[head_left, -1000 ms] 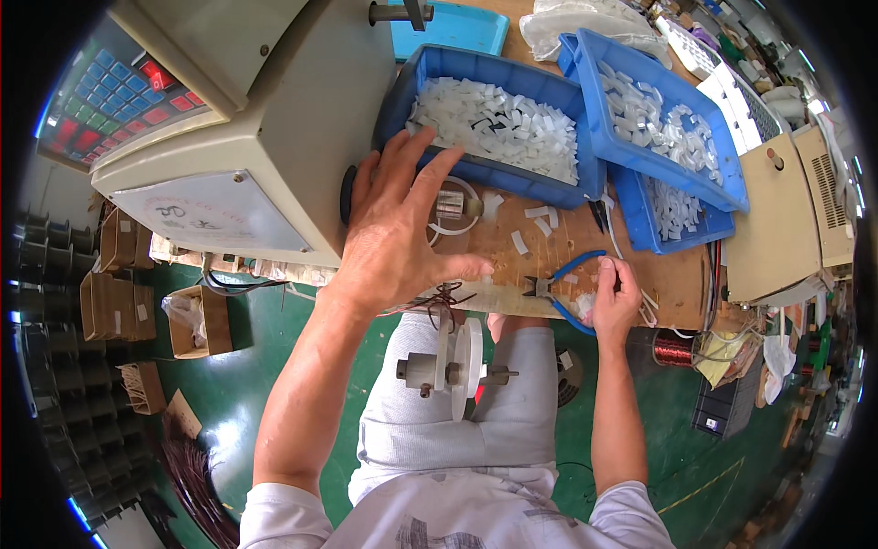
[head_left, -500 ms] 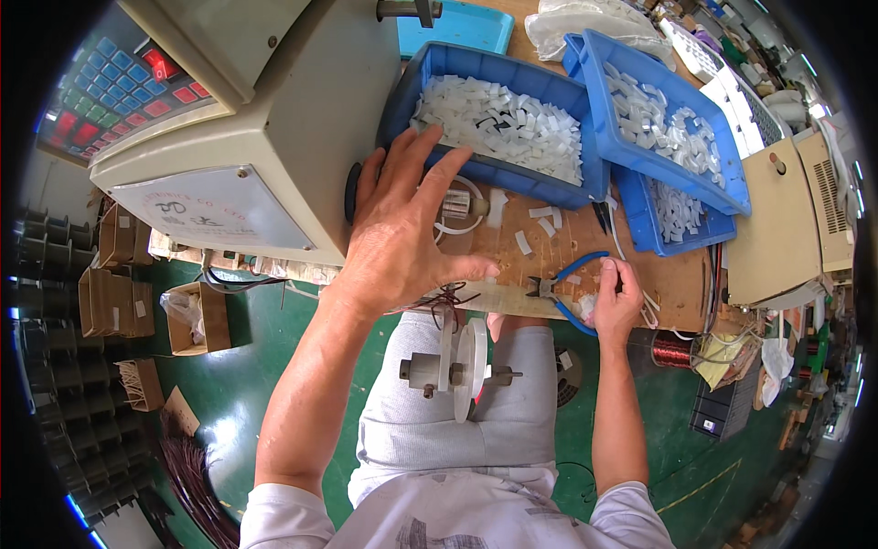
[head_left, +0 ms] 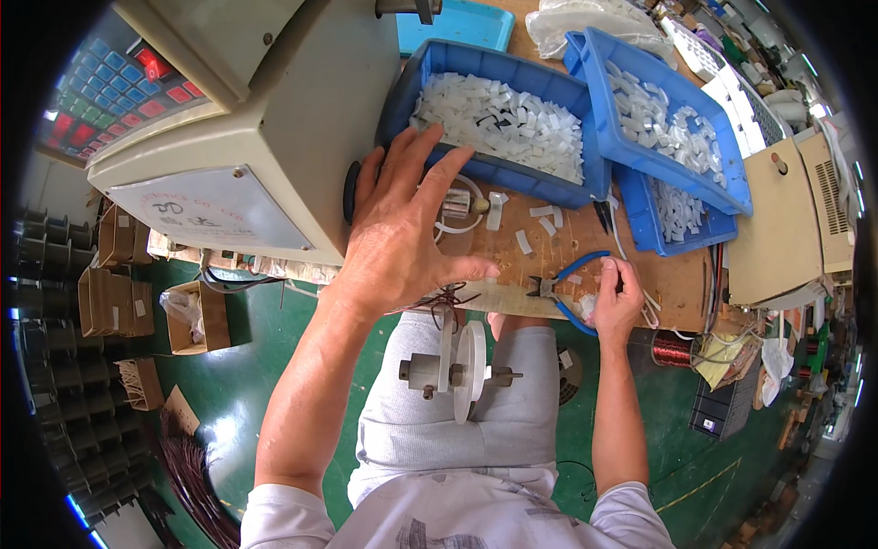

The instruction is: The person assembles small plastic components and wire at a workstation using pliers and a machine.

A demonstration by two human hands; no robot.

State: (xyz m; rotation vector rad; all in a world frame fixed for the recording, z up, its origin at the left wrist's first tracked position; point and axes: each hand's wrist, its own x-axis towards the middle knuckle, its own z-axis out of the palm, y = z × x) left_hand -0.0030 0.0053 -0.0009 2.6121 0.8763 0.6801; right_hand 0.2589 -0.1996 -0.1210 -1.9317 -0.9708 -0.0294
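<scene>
My left hand (head_left: 395,224) is spread, palm down, against the beige keypad machine (head_left: 311,137), beside its black round knob (head_left: 352,192). Nothing shows in its fingers. My right hand (head_left: 618,297) rests closed at the bench's front edge, thumb and forefinger pinched. Blue-handled cutting pliers (head_left: 560,285) lie there, jaws to the left, handle ends reaching that hand; a small whitish bit (head_left: 586,304) shows by its fingers. What these fingers hold, if anything, I cannot make out. A pale disc (head_left: 470,371) on a metal spindle (head_left: 425,371) sticks out above my lap.
Blue bins (head_left: 512,183) of small white pieces stand behind my hands, one bin (head_left: 668,151) stacked on another. Loose white strips (head_left: 523,242) and black-tipped tweezers (head_left: 604,218) lie on the wooden bench (head_left: 498,261). A second beige machine (head_left: 777,220) and a copper wire spool (head_left: 672,349) are right.
The pale disc has turned: a red mark at its lower edge no longer shows. Both hands have stayed where they were.
</scene>
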